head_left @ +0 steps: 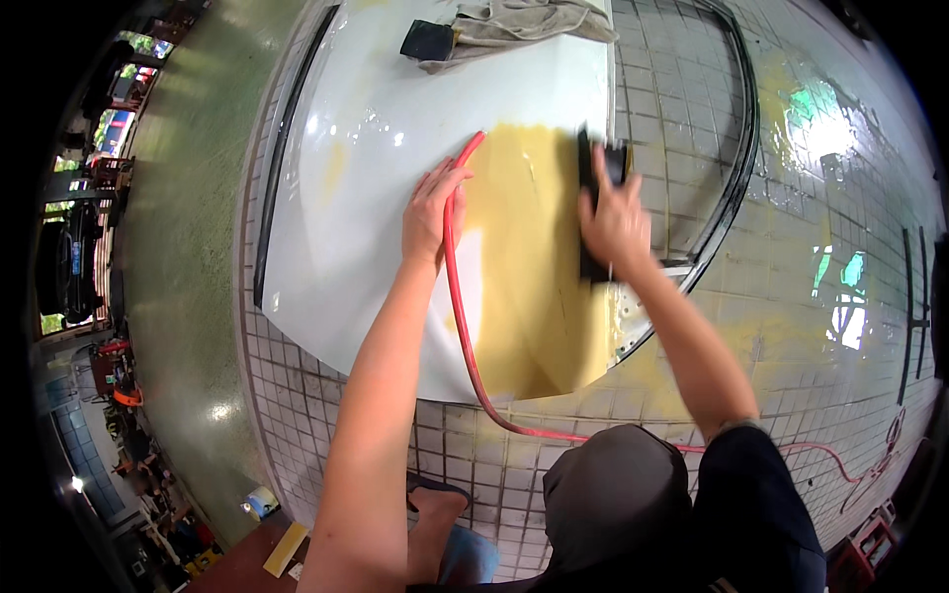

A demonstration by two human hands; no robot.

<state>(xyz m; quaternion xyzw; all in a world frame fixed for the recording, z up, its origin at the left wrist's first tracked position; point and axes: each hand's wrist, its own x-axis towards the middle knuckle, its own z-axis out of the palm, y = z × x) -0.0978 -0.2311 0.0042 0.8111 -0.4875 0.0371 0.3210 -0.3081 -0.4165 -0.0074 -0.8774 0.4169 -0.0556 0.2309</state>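
Note:
A white car door [346, 198] lies flat below me, with a broad yellow patch like body filler [524, 257] on its right part. My left hand [435, 212] rests on the white surface left of the patch, its fingers closed round a red hose [453, 272]. The hose's open end points away from me over the patch's left edge. Along the door's right edge, my right hand [618, 222] grips a long black sanding block [592, 262], held flat against the yellow area. Motion smears this hand and the block slightly.
A grey cloth [534, 22] and a small black pad [427, 41] lie on the door's far end. The black-edged window frame [746, 119] extends right. Wet tiles [791, 257] surround the door; green floor [188, 198] lies left. The hose trails right past my knee [618, 484].

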